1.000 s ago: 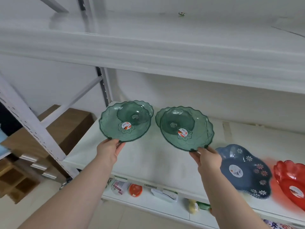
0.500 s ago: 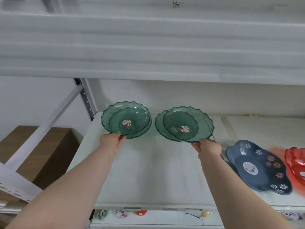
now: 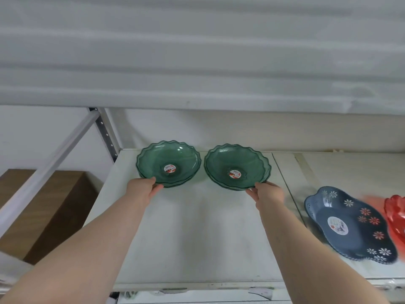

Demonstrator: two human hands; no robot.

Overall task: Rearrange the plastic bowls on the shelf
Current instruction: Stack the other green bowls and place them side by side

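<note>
Two pairs of translucent green scalloped bowls sit side by side at the back left of the white shelf point(image 3: 197, 238). My left hand point(image 3: 143, 188) grips the near rim of the left green bowl point(image 3: 168, 163), which rests nested over another green bowl. My right hand point(image 3: 266, 193) grips the near rim of the right green bowl point(image 3: 236, 167), likewise lying in a second one, slightly offset. Each top bowl has a red and white sticker at its centre.
A dark blue flower-patterned dish point(image 3: 348, 224) lies on the shelf to the right, a red bowl point(image 3: 396, 213) beyond it at the frame edge. The upper shelf board point(image 3: 197, 62) hangs low overhead. A metal upright point(image 3: 105, 132) and a brown box point(image 3: 39, 207) stand left.
Both green bowls went from tilted and lifted in front of the shelf down onto other green bowls at the back of the shelf. My view dropped lower and closer.
</note>
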